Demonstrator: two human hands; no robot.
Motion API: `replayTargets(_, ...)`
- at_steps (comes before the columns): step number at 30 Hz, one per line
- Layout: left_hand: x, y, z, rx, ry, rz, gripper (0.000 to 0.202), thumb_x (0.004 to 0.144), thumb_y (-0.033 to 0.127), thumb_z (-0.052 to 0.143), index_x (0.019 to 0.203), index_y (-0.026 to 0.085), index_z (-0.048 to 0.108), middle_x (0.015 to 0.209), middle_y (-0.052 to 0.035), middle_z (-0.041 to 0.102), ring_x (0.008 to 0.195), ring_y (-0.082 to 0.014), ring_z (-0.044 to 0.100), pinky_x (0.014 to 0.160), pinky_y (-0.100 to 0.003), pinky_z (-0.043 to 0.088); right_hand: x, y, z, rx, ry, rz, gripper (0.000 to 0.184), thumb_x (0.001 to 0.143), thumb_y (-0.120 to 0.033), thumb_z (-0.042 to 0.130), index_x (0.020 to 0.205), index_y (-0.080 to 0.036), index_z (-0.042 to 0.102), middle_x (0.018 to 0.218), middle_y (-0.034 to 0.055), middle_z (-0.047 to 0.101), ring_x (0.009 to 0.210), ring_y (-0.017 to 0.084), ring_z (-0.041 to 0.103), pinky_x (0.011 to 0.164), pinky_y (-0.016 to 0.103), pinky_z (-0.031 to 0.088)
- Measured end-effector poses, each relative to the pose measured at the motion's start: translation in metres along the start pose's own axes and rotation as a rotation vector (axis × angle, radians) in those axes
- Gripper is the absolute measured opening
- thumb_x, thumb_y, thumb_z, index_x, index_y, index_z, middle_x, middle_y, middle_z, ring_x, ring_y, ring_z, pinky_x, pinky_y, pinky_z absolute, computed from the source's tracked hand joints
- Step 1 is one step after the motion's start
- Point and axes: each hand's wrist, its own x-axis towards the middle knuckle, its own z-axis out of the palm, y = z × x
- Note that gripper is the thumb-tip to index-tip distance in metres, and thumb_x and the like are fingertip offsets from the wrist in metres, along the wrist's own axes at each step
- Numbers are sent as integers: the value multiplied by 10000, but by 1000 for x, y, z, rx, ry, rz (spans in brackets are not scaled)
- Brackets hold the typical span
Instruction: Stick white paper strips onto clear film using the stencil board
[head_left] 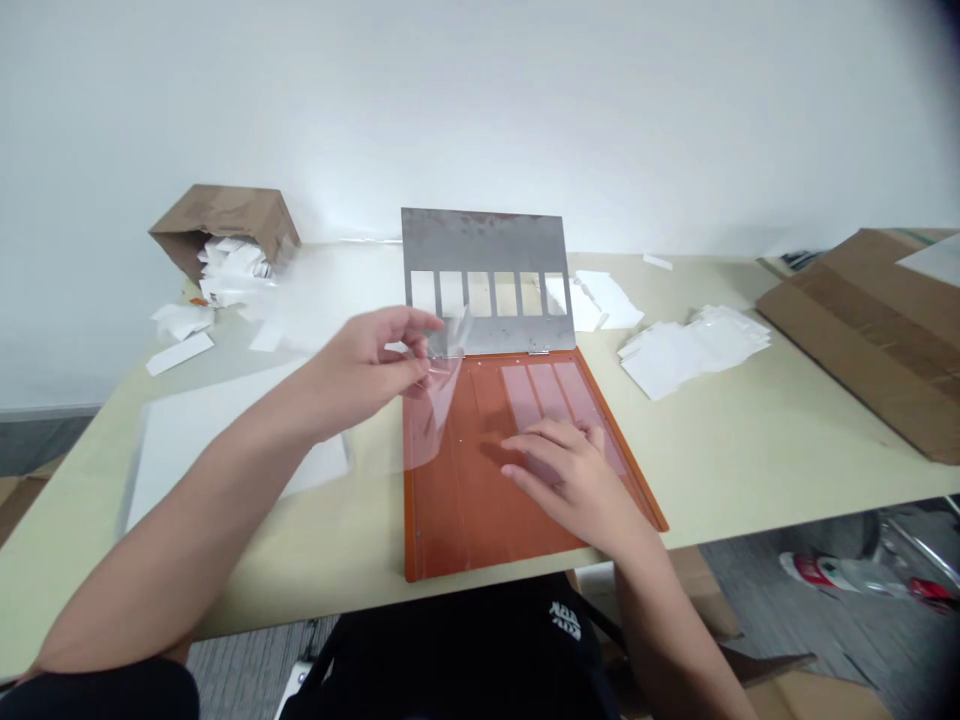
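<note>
My left hand (394, 355) pinches a clear plastic film (442, 410), which hangs down over the left part of an orange board (480, 520). Hinged to the board's far edge, a grey metal plate (484, 240) with a row of rectangular cutouts stands raised. Pale pinkish strips (551, 390) lie side by side on the board's right half. Low over these strips is my right hand (566, 475), its fingers stretched out and apart with nothing in them. Whether its fingertips touch the board I cannot tell.
A tipped cardboard box (225, 205) spills white paper scraps at the back left. White sheets (232, 430) lie left of the board, and a stack of white pieces (694, 345) lies right. A large cardboard box (870, 330) occupies the table's right end. A bottle (862, 575) lies below.
</note>
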Motion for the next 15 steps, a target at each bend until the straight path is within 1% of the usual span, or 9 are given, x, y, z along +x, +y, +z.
replayTargets(3, 1, -3, 14, -75, -138, -82, 280, 752, 161, 662, 1030, 154, 633, 853, -12, 617, 796, -159, 652, 735, -346, 603, 11, -19, 2, 81, 62, 54, 135, 934, -389, 621, 955, -274, 688, 984, 1, 734, 909, 192, 649, 894, 408, 249)
replayTargets(6, 0, -6, 24, -184, -219, -144, 224, 746, 133, 651, 966, 156, 612, 795, 4, 609, 771, -137, 631, 731, -317, 588, 20, -35, 8, 172, 128, 129, 176, 904, -421, 650, 859, -253, 677, 914, -10, 743, 861, 187, 659, 897, 406, 279)
replayTargets(10, 0, -12, 34, -293, -264, -211, 250, 721, 118, 669, 955, 159, 590, 751, 27, 586, 716, -121, 626, 732, -319, 569, 25, -49, 17, 260, 219, 168, 192, 836, -432, 711, 817, -248, 662, 834, -14, 723, 796, 179, 649, 810, 358, 363)
replayTargets(12, 0, -15, 38, -328, -290, -231, 267, 709, 119, 679, 953, 163, 580, 733, 31, 585, 695, -131, 636, 700, -322, 556, 26, -51, 21, 300, 252, 181, 188, 833, -418, 708, 795, -242, 654, 797, -11, 707, 772, 173, 639, 757, 331, 390)
replayTargets(15, 1, -20, 42, -333, -310, -212, 255, 684, 95, 674, 912, 162, 583, 736, 27, 594, 673, -120, 625, 647, -286, 519, 26, -52, 23, 342, 285, 203, 217, 855, -404, 671, 732, -228, 637, 729, -5, 681, 714, 159, 616, 712, 313, 412)
